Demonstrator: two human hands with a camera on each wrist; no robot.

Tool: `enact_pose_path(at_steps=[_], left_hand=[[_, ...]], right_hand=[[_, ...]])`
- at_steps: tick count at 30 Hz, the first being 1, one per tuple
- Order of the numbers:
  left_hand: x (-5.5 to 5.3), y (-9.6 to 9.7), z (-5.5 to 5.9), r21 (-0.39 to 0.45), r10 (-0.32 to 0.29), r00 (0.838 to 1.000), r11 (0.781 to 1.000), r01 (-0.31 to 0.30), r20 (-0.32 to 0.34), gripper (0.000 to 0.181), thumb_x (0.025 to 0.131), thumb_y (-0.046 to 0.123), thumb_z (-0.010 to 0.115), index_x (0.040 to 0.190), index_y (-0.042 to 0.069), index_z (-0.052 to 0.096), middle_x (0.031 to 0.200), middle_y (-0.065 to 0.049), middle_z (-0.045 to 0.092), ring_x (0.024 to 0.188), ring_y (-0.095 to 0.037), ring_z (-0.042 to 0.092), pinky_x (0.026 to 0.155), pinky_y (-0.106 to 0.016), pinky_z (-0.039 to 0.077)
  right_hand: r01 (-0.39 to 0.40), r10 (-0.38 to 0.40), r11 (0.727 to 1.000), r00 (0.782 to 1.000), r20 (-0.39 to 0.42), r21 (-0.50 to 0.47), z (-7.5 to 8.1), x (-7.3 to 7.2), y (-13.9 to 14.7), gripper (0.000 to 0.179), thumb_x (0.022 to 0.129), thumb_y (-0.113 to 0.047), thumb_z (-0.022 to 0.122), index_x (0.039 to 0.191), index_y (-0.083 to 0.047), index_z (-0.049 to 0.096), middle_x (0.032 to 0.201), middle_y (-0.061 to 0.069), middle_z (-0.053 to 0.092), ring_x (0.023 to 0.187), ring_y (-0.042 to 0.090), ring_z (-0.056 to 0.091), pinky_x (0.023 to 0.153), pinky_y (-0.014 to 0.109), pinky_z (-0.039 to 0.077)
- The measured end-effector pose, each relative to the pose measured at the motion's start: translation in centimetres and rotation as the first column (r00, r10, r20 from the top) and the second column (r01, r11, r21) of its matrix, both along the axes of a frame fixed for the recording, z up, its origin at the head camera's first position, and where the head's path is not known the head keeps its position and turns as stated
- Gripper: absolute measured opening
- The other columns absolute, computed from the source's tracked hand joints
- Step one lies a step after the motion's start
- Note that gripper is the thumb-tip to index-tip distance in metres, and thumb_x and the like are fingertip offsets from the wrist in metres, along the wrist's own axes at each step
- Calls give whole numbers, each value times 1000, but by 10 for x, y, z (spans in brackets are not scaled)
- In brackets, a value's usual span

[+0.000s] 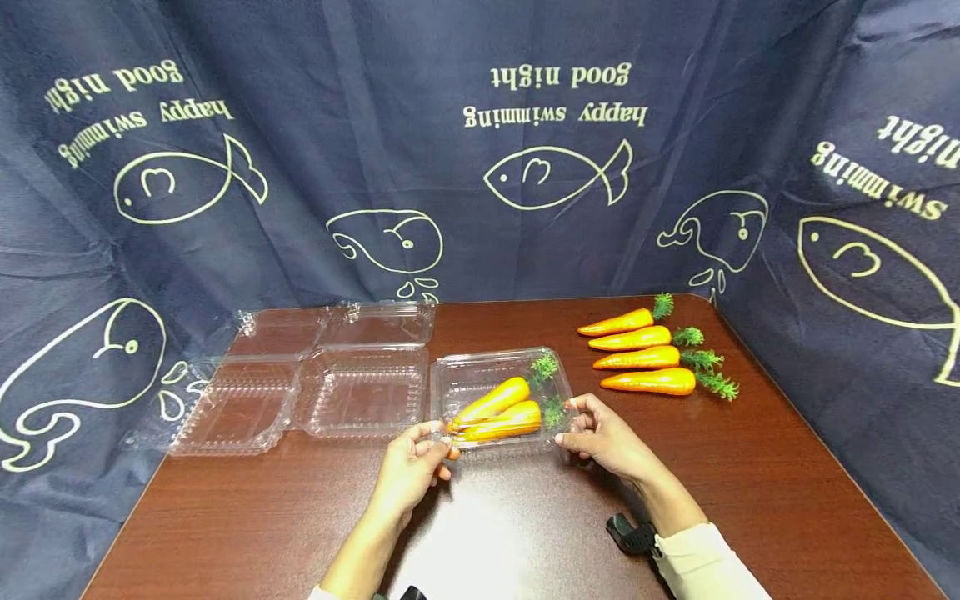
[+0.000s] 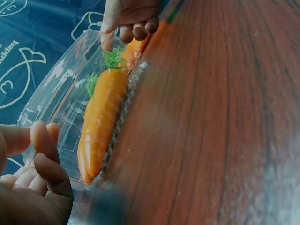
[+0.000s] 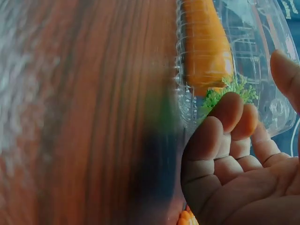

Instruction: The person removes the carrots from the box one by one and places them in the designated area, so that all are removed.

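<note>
A clear plastic clamshell container [image 1: 491, 367] lies in front of me on the table, its lid down over two orange carrots [image 1: 498, 421] with green tops. My left hand [image 1: 408, 471] pinches its near left corner between thumb and fingers, close to the carrot tips. At the near right corner, my right hand [image 1: 607, 437] grips the rim with thumb and forefinger, beside the green tops [image 3: 232, 91]. The right wrist view shows its other fingers curled near the container's side. In the left wrist view, both carrots [image 2: 103, 122] show through the clear wall.
Several more carrots [image 1: 648, 382] lie in a row at the back right. To the left stand open clear containers [image 1: 367, 387], side by side with their lids back. A dark blue curtain [image 1: 450, 167] with fish drawings rises behind the brown table [image 1: 772, 475].
</note>
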State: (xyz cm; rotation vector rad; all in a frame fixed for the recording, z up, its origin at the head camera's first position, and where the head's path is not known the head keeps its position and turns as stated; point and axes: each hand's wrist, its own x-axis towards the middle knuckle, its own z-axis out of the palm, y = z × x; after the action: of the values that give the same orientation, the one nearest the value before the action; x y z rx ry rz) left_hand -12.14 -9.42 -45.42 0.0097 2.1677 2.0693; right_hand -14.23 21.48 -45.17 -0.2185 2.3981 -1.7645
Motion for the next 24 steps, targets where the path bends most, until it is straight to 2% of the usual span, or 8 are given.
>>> enact_pose_path(at_steps=[6,11,16,24], left_hand=[[-1,3,-2,-44,44,999,998,-45,-30,34,95,9,62,125,-7,56,81,-12,72,50,-7,47,48,-20,44],[-3,4,-3,-53,56,997,997,-58,-49,31,94,6,62,121,-8,58,77,-11,71,49,-6,46,48,-18,42],[-3,4,-3,-53,58,997,997,-61,-49,32,95,3,57,124,-8,55,80,-12,71,54,-8,49,49,-18,43],[0,5,1,-48,41,999,998,-42,-31,36,96,2,53,130,-9,50,85,-16,70,55,-7,46,49,-16,41]], right_hand=[[79,-79,996,997,-3,52,6,1,-7,41,81,-4,77,113,8,54,72,3,56,58,17,53,51,28,46],[123,-120,990,992,-34,76,8,1,-10,28,80,-4,77,98,7,59,70,0,54,57,16,54,52,28,48],[122,-120,987,992,-29,106,9,-2,-10,20,81,-6,77,86,0,59,69,-2,56,58,17,59,52,28,48],[119,-117,986,993,-27,114,9,-1,-9,24,80,-9,79,77,-6,55,67,-2,56,59,19,59,51,28,45]])
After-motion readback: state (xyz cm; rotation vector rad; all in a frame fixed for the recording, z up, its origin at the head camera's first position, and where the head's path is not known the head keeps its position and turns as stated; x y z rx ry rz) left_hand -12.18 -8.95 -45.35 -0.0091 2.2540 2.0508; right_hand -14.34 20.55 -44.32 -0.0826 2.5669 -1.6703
